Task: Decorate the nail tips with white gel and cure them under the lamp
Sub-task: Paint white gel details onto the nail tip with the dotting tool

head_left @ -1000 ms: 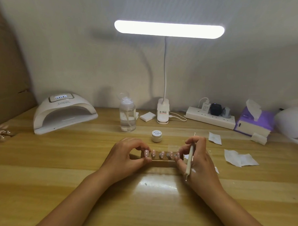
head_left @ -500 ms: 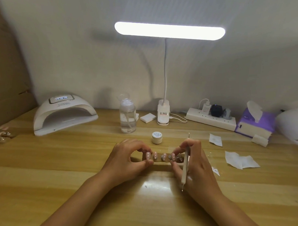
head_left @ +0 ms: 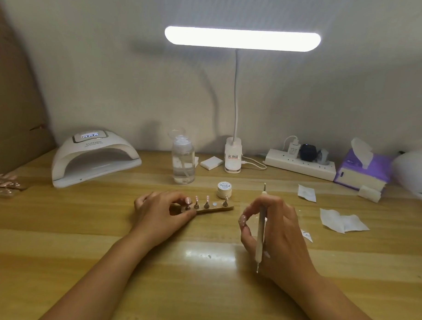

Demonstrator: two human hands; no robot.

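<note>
Both forearms bare, reached in from the near edge; left hand (head_left: 161, 214) lay palm down, fingers curled, gripping the left end of the nail stand (head_left: 219, 208); right hand (head_left: 277, 231) sat well apart, back upward; thumb and forefinger pinched a nail tip (head_left: 242, 219); remaining fingers held the dotting pen (head_left: 261, 220), lengthwise, pointing away.
</note>
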